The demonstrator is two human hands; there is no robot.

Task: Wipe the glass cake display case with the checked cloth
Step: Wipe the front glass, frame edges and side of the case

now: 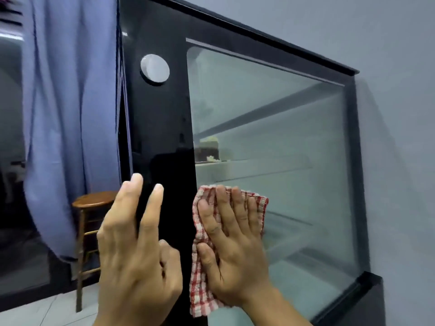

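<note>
Fingers of the right hand (233,245) lie straight and flat on the checked cloth (199,285), pressing it against the lower left part of the pane of the glass cake display case (294,128). The red-and-white cloth spreads under the palm, and its edges show above the fingertips, to the left of the thumb and below the wrist. Just left of the cloth, the left hand (136,262) holds nothing. Two of its fingers (153,208) stretch up along the case's glossy black frame (162,128), and the others are curled in. Above the cloth, behind the glass, a dark slice of cake (208,149) sits on a shelf at the pane's left edge. Higher still on the frame is a round silver disc (155,69). Further left of both hands, a blue curtain (66,114) hangs beside a wooden stool (94,201). A grey wall (400,114) stands to the right of the case.
</note>
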